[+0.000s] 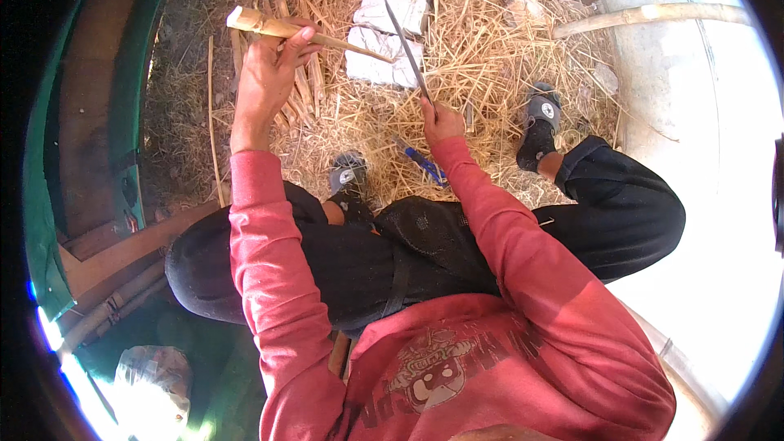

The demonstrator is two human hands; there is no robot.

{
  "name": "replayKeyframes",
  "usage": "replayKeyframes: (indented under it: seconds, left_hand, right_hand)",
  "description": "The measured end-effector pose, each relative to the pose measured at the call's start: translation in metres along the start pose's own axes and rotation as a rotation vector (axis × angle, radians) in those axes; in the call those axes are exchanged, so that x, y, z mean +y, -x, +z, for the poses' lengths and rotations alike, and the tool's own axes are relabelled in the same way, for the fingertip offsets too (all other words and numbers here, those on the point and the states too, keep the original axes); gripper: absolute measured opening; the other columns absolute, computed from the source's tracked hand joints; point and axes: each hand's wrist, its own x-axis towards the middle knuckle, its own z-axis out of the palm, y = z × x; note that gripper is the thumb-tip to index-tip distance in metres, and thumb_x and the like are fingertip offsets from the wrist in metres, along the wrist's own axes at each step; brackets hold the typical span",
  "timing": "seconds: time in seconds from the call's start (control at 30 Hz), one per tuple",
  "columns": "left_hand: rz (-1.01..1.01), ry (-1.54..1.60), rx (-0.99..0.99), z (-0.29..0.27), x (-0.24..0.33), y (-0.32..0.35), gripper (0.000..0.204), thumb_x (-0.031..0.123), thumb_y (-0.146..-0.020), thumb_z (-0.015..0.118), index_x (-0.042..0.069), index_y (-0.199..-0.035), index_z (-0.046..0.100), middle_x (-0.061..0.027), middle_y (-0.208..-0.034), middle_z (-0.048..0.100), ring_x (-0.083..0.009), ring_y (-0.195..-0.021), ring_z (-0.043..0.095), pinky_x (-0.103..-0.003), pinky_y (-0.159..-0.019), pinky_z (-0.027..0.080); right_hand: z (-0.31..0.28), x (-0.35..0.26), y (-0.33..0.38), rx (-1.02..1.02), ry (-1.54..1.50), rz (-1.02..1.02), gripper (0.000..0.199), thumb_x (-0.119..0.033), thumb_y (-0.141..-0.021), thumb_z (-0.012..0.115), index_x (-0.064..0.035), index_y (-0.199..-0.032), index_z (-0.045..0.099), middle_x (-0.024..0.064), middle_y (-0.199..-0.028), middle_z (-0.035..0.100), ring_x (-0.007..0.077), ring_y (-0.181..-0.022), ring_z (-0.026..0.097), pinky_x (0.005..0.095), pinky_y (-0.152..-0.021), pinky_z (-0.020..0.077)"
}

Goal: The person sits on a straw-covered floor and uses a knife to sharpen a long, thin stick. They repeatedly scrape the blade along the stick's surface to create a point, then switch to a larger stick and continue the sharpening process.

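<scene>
A pale bamboo piece (273, 26), thick at its left end and tapering to a thin tip, is gripped in my left hand (268, 73). It points right and slightly down, over the whitish blocks (377, 70) on the ground. My right hand (443, 122) is closed round the handle of a long, narrow knife (408, 49). The blade slants up and left across the blocks, close to the bamboo tip; I cannot tell whether they touch. The handle is mostly hidden by my fingers.
Bamboo shavings (482, 57) litter the ground, with split strips (304, 82) at left. A blue-handled tool (423, 165) lies between my feet. A bamboo pole (653, 14) extends at upper right beside pale concrete (653, 82). Wooden boards (94, 106) and green sheeting stand at left.
</scene>
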Motion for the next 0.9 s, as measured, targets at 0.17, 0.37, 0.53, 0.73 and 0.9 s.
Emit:
replayKeyframes:
  seconds: [0.17,0.37,0.53,0.73,0.9]
  left_hand:
    - [0.122,-0.187,-0.100,-0.005,0.000,0.001,0.029,0.026,-0.096,0.060,0.002,-0.112,0.067,-0.0130,-0.090,0.071,-0.0187,-0.084,0.070,-0.032,-0.074,0.057]
    - [0.130,0.012,0.025,-0.032,0.025,0.008,0.027,0.020,-0.099,0.054,-0.002,-0.111,0.063,-0.0137,-0.106,0.070,-0.0216,-0.097,0.069,-0.031,-0.086,0.056]
    - [0.135,-0.014,0.053,-0.050,0.059,0.014,0.030,0.023,-0.101,0.051,-0.004,-0.110,0.061,-0.0148,-0.108,0.069,-0.0201,-0.100,0.068,-0.031,-0.087,0.055]
    - [0.047,-0.015,-0.048,-0.020,0.032,0.009,0.027,0.021,-0.100,0.054,-0.002,-0.110,0.063,-0.0116,-0.101,0.071,-0.0183,-0.097,0.068,-0.030,-0.085,0.056]
    - [0.045,0.013,-0.077,0.005,0.012,-0.001,0.026,0.020,-0.099,0.055,-0.002,-0.108,0.065,-0.0122,-0.101,0.071,-0.0191,-0.095,0.069,-0.030,-0.083,0.057]
  right_hand:
    - [0.021,0.076,0.000,-0.220,0.469,0.210,0.057,-0.056,-0.091,0.054,-0.0020,-0.086,0.072,0.0227,-0.067,0.065,0.0414,-0.066,0.064,0.0471,-0.068,0.0533]
    - [0.000,0.083,-0.005,-0.414,0.187,0.414,0.061,-0.058,-0.091,0.052,-0.0010,-0.085,0.073,0.0238,-0.074,0.067,0.0415,-0.076,0.066,0.0469,-0.074,0.0529]
    - [-0.020,0.055,-0.002,-0.103,-0.006,0.169,0.060,-0.055,-0.093,0.051,0.0009,-0.080,0.070,0.0219,-0.064,0.062,0.0376,-0.067,0.064,0.0485,-0.067,0.0483]
    - [-0.032,-0.022,-0.015,0.138,-0.206,-0.014,0.051,-0.046,-0.095,0.055,0.0001,-0.078,0.069,0.0129,-0.048,0.052,0.0238,-0.041,0.047,0.0370,-0.046,0.0410]
    - [-0.004,-0.013,-0.012,0.071,0.124,-0.121,0.042,-0.040,-0.096,0.055,-0.0025,-0.087,0.071,0.0178,-0.059,0.060,0.0314,-0.051,0.061,0.0425,-0.053,0.0488]
